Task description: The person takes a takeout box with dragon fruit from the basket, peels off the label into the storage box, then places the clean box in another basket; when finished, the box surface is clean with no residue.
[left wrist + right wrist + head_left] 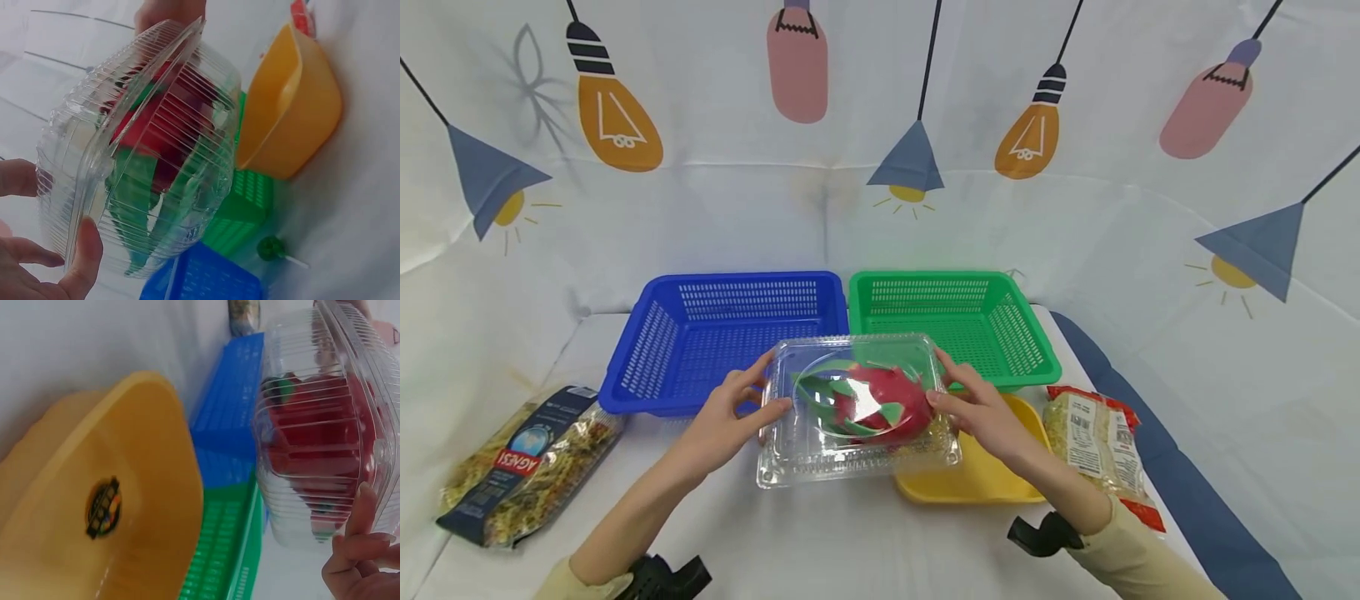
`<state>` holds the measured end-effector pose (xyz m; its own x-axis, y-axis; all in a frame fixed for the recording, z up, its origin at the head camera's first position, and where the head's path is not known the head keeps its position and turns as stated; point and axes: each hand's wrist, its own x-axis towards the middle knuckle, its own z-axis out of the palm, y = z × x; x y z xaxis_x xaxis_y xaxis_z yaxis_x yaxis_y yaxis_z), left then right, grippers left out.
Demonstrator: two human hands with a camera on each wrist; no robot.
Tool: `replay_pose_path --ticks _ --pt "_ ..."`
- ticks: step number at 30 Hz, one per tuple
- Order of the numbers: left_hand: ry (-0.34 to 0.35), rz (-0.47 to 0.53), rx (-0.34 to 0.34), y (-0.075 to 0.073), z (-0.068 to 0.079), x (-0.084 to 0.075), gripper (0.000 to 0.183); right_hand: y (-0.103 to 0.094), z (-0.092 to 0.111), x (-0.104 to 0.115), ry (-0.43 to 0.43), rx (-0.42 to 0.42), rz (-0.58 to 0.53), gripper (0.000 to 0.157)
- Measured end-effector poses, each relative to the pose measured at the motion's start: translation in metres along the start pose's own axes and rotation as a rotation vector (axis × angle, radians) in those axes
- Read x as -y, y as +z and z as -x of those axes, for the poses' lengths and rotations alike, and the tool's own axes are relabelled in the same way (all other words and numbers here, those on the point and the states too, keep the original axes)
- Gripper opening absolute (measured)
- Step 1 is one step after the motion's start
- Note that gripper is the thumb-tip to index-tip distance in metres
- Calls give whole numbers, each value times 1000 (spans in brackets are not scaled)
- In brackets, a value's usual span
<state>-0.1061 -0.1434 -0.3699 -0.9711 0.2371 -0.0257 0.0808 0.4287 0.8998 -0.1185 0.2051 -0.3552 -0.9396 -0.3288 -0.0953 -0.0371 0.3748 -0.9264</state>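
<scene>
Both hands hold up a clear plastic clamshell container (784, 454), its lid down, with a red and green dragon fruit (901, 400) inside. The left hand (737, 412) grips the container's left side, thumb at its edge. On the opposite side the right hand (981, 408) grips it, with a thumb on the lid's edge. The container hangs above the table, in front of a blue basket (658, 367) and a green basket (1037, 350), and overlaps a yellow basin (977, 479) in the head view.
A pasta bag (523, 467) lies at the left. A bag with red ends (1097, 437) is at the right edge. In the left wrist view, a green ball on a white stick, like a lollipop (271, 248), lies on the table. Behind the baskets hangs a lamp-patterned curtain (737, 217).
</scene>
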Motion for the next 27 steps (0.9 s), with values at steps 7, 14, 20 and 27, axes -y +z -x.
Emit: replay_pose_path --ticks 7,14,20,27 --pt "-35 0 39 5 -21 -11 79 -18 -5 -1 10 -35 58 67" --pt "-36 44 55 10 -47 -13 76 -33 -16 1 29 -78 178 65" --pt "-69 107 54 16 -71 -17 73 -46 -26 1 24 -81 233 67" --pt "-83 221 56 25 -102 -20 70 -69 -47 -1 58 -58 224 65"
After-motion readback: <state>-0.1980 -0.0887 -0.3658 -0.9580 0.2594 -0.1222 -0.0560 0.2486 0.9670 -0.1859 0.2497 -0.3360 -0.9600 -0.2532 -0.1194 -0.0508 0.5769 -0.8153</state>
